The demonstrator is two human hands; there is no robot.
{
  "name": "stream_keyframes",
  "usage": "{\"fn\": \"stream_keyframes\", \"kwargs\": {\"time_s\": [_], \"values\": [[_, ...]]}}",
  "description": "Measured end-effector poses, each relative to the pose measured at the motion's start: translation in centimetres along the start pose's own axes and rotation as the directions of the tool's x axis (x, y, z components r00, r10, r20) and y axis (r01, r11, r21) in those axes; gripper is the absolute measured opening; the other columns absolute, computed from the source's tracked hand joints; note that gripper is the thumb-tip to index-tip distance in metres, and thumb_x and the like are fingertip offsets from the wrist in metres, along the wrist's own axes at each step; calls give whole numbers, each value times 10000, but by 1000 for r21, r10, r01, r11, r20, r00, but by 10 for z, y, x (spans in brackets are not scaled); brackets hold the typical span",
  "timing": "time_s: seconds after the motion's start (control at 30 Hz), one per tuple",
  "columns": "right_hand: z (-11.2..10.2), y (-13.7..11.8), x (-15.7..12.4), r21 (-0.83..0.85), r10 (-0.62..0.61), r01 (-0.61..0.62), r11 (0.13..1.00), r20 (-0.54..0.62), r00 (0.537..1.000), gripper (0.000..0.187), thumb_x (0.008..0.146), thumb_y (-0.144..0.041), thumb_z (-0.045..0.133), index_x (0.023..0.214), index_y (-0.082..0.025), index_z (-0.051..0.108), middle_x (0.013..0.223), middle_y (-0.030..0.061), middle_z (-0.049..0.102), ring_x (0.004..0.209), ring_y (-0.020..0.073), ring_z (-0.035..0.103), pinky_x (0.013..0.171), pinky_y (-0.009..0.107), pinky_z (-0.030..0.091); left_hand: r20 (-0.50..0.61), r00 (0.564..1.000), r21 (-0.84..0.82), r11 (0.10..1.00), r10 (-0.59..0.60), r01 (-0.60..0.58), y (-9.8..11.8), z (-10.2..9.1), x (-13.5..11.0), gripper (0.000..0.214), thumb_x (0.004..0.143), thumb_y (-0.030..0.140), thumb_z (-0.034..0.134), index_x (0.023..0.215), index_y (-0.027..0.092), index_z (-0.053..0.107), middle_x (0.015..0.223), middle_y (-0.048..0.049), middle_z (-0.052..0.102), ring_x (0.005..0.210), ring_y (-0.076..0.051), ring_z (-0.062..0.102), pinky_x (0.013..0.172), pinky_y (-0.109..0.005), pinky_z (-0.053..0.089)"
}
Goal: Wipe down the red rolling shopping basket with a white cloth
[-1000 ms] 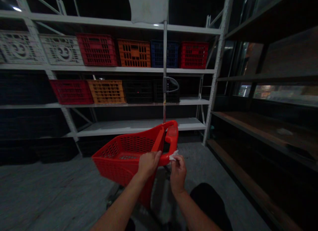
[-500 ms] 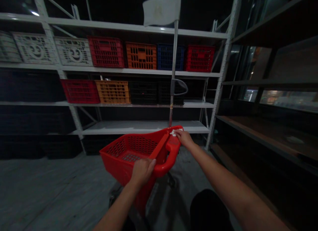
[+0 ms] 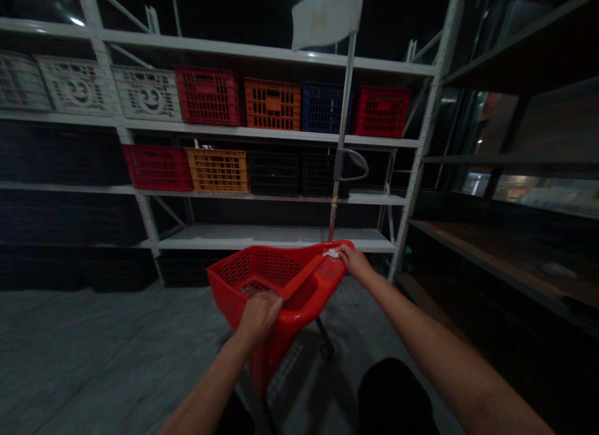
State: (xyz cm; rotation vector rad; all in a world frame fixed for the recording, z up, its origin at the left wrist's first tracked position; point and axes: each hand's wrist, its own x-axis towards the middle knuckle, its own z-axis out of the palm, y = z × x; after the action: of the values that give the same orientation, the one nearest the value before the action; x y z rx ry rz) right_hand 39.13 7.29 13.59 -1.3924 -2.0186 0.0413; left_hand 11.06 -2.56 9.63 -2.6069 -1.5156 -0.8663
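A red plastic shopping cart (image 3: 262,260) with perforated basket walls stands in front of me. My left hand (image 3: 259,313) is closed over the near left corner of its rim, by the handle. At the far right end of the handle, my right hand (image 3: 350,260) pinches a crumpled white cloth or tissue (image 3: 331,253) against the red plastic. From the cart's far right corner rises a metal pole (image 3: 345,98) with a grey loop grip (image 3: 353,165) and a pale flag (image 3: 325,18) on top.
White metal shelving (image 3: 281,241) spans the back, holding red, orange, blue, white and black crates, among them an orange crate (image 3: 272,104) and a yellow crate (image 3: 218,170). Darker shelves (image 3: 491,254) stand close on the right. Grey concrete floor (image 3: 107,354) lies below.
The cart has turned slightly and shifted right in view, with its pole and flag. My left hand moved a little left; my right hand still presses the white cloth or tissue.
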Motion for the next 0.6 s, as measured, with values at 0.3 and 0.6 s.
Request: {"fn": "stream_keyframes", "kwargs": {"time_s": [0.3,0.6], "values": [[3,-1,8,-71,43,-39,997,56,997,229,901,-219,381,1054,-197,550,1026,62,633,936,169,578,797,248,383,-123,992,138,989,-37,54,74,-6,0,447,830,537,323,944,184,572,930,-95,644,908,-233,568,859,-380,384],[5,-18,72,-90,-1,43,995,417,909,194,758,-95,480,736,-163,661,769,44,687,699,167,595,649,234,398,-32,965,319,913,-260,257,109,8,20,482,823,566,301,865,166,566,724,-121,659,718,-254,638,632,-318,435]]}}
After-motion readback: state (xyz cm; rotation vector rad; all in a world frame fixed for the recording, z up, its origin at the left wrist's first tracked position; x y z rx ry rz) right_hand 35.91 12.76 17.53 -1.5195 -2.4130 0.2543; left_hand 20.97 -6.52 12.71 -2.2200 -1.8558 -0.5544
